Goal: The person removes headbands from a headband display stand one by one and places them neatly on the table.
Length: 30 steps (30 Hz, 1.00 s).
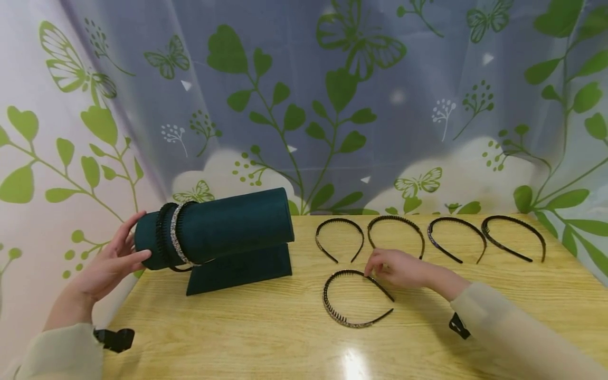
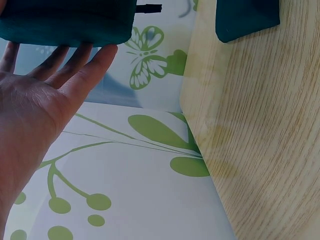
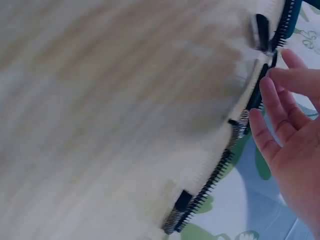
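Observation:
My left hand holds the left end of a dark green roll-shaped headband stand, thumb on the near side and fingers on the far side. The fingers reach up to the roll's end in the left wrist view. Around the roll sit a black toothed headband and a silver glittery headband. With its fingertips, my right hand pinches the upper arm of a black headband with a sparkly side. That headband lies on the table, its open ends to the right.
Along the back of the wooden table lie more dark headbands: one at left, a brown-black one, a purplish one and one at far right. A leaf-and-butterfly curtain hangs behind.

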Available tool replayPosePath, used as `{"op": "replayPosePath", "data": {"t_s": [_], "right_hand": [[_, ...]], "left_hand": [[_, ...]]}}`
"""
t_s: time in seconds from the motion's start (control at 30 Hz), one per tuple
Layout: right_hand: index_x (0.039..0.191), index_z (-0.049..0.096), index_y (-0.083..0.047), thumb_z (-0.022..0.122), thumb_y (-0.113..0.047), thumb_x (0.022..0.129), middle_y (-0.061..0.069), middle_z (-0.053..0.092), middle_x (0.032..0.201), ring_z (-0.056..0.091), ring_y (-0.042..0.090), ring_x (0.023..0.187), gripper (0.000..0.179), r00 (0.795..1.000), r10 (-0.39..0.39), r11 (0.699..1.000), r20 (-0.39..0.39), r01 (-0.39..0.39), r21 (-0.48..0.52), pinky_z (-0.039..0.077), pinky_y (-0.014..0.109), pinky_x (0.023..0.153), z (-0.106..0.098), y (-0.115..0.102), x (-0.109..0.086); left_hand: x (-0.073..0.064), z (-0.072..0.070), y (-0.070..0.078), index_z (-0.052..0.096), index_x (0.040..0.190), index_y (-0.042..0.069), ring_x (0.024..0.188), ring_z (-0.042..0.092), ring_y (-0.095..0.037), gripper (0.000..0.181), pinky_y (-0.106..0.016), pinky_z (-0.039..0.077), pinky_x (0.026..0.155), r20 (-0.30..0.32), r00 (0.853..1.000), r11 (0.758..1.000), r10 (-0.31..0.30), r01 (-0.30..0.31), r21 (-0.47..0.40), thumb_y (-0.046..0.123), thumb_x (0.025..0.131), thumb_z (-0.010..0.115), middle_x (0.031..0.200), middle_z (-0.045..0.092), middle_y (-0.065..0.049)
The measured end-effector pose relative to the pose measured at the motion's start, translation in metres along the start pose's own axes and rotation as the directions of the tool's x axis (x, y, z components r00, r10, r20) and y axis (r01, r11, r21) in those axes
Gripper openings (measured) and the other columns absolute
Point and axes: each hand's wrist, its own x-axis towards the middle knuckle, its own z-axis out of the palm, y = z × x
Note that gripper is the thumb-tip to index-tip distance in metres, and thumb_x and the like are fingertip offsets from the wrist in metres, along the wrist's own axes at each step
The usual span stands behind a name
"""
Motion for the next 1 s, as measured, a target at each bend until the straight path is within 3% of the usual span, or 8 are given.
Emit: {"op": "replayPosePath", "data": {"t_s": [0.37,0.57,0.83,1.0], "right_hand": [[0.103,0.071,-0.015,0.063,0.007,0.088,-0.006,0.056,0.098,0.053,0.008,0.083,0.028,0.998,0.004,1.0,0.056,-0.005,0.026,0.048,0.028,0.075,0.005,0.001,-0.009],[0.101,0.071,-0.019,0.07,-0.003,0.088,-0.011,0.057,0.096,0.053,0.005,0.084,0.021,0.997,0.005,1.0,0.078,-0.007,0.022,0.048,0.027,0.076,0.009,-0.008,-0.018],[0.095,0.07,-0.016,0.071,-0.007,0.088,-0.013,0.058,0.086,0.055,0.002,0.078,0.012,0.995,-0.005,0.984,0.1,-0.013,0.177,0.049,0.024,0.07,0.018,-0.019,-0.029],[0.091,0.071,-0.017,0.073,-0.012,0.087,-0.014,0.059,0.082,0.055,0.001,0.073,0.008,0.996,0.014,0.978,0.091,-0.033,0.208,0.049,0.023,0.065,0.022,-0.024,-0.03]], "left_hand": [[0.0,-0.001,-0.001,0.009,0.156,0.035,0.115,0.051,-0.006,0.078,-0.03,0.05,0.084,-0.01,1.0,1.0,-0.019,0.019,0.017,-0.008,0.099,0.042,0.14,0.031,0.005],[0.0,0.0,0.0,0.009,0.156,0.035,0.115,0.051,-0.006,0.078,-0.03,0.05,0.084,-0.011,1.0,0.999,-0.024,0.024,0.02,-0.008,0.099,0.042,0.14,0.031,0.005],[-0.001,-0.001,0.0,0.009,0.156,0.036,0.115,0.051,-0.005,0.078,-0.029,0.05,0.084,-0.017,0.999,0.999,-0.029,0.03,0.026,-0.007,0.099,0.043,0.14,0.03,0.005],[0.0,-0.001,0.0,0.009,0.156,0.035,0.115,0.051,-0.004,0.078,-0.029,0.05,0.084,-0.015,1.0,1.0,-0.024,0.024,0.018,-0.008,0.099,0.042,0.14,0.03,0.005]]}}
